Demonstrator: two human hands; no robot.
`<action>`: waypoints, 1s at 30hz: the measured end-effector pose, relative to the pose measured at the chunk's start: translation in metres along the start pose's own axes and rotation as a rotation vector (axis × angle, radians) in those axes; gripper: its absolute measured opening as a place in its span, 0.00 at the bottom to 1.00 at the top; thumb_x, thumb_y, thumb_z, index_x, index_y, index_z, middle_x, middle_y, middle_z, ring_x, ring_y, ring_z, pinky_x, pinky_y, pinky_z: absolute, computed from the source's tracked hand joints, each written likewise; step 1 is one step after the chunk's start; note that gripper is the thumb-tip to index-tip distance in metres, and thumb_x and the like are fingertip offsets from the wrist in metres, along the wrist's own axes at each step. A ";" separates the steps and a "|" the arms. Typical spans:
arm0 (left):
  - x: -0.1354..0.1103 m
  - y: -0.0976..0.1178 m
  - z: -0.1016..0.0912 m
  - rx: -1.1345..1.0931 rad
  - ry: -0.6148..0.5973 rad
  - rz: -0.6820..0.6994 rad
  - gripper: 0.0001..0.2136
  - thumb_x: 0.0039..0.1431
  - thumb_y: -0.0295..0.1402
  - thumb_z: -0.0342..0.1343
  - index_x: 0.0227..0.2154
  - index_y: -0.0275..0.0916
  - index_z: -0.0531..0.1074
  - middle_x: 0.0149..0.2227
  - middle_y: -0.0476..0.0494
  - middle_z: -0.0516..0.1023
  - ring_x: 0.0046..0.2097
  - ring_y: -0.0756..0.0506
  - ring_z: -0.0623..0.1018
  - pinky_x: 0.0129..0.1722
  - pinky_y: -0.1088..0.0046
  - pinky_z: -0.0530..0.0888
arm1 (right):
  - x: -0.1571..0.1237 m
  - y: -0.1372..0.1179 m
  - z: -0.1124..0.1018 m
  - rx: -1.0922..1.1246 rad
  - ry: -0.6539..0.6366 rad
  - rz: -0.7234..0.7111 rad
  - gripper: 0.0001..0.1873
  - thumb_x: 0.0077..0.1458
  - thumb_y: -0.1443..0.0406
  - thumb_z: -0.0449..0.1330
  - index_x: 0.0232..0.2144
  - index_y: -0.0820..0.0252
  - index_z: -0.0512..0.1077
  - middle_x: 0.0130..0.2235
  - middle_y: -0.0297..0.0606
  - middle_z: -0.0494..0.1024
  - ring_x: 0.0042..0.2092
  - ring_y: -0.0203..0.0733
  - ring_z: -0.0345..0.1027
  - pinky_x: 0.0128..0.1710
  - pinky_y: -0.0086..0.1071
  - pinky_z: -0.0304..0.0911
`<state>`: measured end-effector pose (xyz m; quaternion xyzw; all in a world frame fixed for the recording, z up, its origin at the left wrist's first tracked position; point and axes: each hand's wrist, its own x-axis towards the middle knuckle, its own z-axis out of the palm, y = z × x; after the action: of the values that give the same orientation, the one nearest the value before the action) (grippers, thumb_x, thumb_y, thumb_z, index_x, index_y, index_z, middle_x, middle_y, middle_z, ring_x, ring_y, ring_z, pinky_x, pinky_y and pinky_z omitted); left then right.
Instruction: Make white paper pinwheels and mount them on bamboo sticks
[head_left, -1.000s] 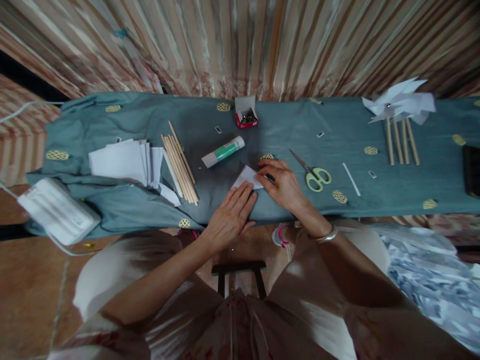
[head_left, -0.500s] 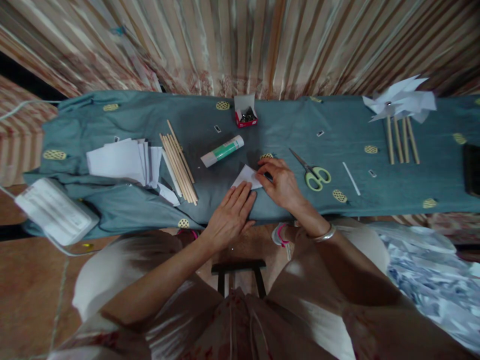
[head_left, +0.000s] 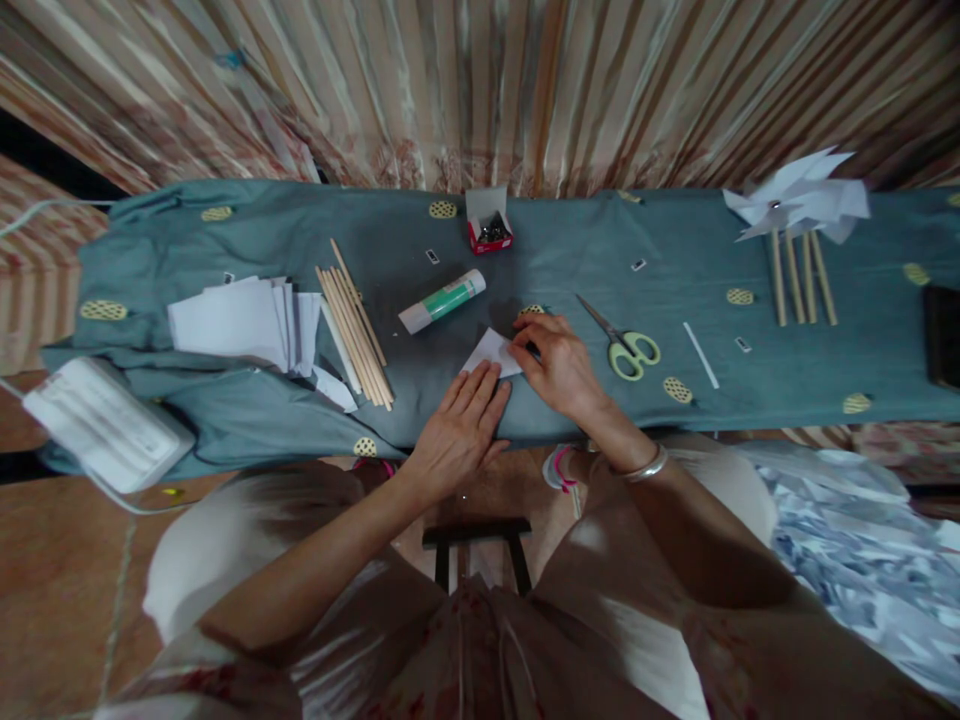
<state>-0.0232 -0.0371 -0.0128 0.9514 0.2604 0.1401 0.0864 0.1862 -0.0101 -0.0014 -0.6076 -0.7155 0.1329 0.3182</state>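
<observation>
A small folded piece of white paper [head_left: 489, 347] lies on the cloth in front of me, its upper corner pointing away. My left hand [head_left: 459, 425] rests flat across its lower edge, fingers stretched out. At the paper's right corner, my right hand [head_left: 557, 362] pinches with thumb and forefinger; the fingertips partly cover that corner. Just beyond the paper lies a green and white glue stick [head_left: 442, 302]. Scissors with light green handles [head_left: 632, 355] lie to the right of my right hand, blades pointing up and left.
Left are wooden sticks [head_left: 356, 335] and stacked white paper [head_left: 229, 325]. A red box [head_left: 491, 232] of small metal pieces stands at the back. Paper pinwheels [head_left: 802, 200] on sticks lie right, near a thin white strip [head_left: 701, 355]. A white power strip [head_left: 109, 425] sits at the left edge.
The view has shifted very slightly. Both hands stay in place on the folded paper, and nothing else has visibly moved.
</observation>
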 end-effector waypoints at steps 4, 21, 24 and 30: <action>0.001 0.001 -0.001 0.026 -0.005 0.006 0.33 0.64 0.41 0.58 0.64 0.24 0.57 0.67 0.17 0.59 0.70 0.27 0.57 0.67 0.46 0.61 | 0.000 0.000 0.000 -0.012 -0.006 -0.003 0.06 0.59 0.68 0.58 0.32 0.58 0.75 0.47 0.46 0.79 0.51 0.53 0.71 0.57 0.49 0.65; 0.005 0.003 -0.005 0.076 -0.078 -0.016 0.32 0.63 0.35 0.58 0.65 0.22 0.57 0.66 0.18 0.61 0.69 0.27 0.60 0.66 0.45 0.62 | -0.026 -0.009 0.009 -0.059 -0.012 0.064 0.28 0.65 0.52 0.52 0.59 0.64 0.66 0.65 0.55 0.66 0.65 0.59 0.59 0.64 0.57 0.57; 0.005 0.002 -0.005 0.071 -0.074 -0.013 0.32 0.62 0.34 0.58 0.65 0.23 0.57 0.66 0.19 0.61 0.69 0.28 0.60 0.67 0.46 0.62 | -0.028 -0.008 0.009 -0.075 -0.020 0.074 0.28 0.66 0.53 0.52 0.61 0.63 0.65 0.66 0.54 0.65 0.67 0.58 0.58 0.64 0.56 0.56; -0.008 -0.002 -0.009 0.099 -0.024 0.009 0.30 0.63 0.33 0.58 0.64 0.22 0.58 0.66 0.16 0.61 0.68 0.27 0.62 0.64 0.46 0.66 | -0.037 0.006 0.000 -0.114 0.020 0.095 0.26 0.66 0.56 0.51 0.62 0.63 0.63 0.67 0.54 0.63 0.67 0.58 0.57 0.65 0.58 0.55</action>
<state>-0.0337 -0.0388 -0.0069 0.9572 0.2618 0.1160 0.0416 0.1931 -0.0441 -0.0156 -0.6594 -0.6889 0.1010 0.2837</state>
